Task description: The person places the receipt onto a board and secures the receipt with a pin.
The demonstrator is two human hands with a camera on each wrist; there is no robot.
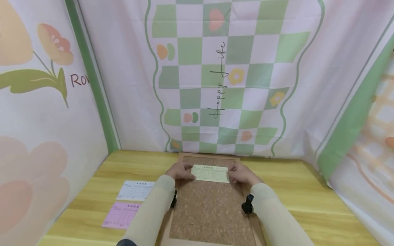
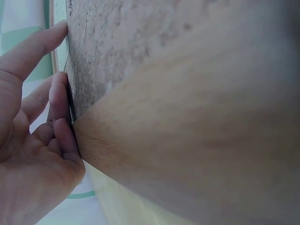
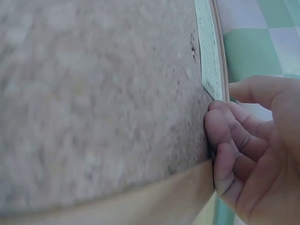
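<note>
**Yellow card pressed flat on cork board**

Near the far end of the cork board (image 1: 212,208), a pale yellow printed card (image 1: 210,173) lies flat, pinned by fingertips at each short edge: the left hand (image 1: 183,171) on its left end, the right hand (image 1: 242,174) on its right. Neither hand grips; the fingers press from above. Thin and light, the card looks likely to bend or slide easily, so its ends seem the safest hold. Left of the cork board, a white sheet (image 1: 135,190) and a pink sheet (image 1: 121,214) rest on the wooden surface (image 1: 307,201).
</note>
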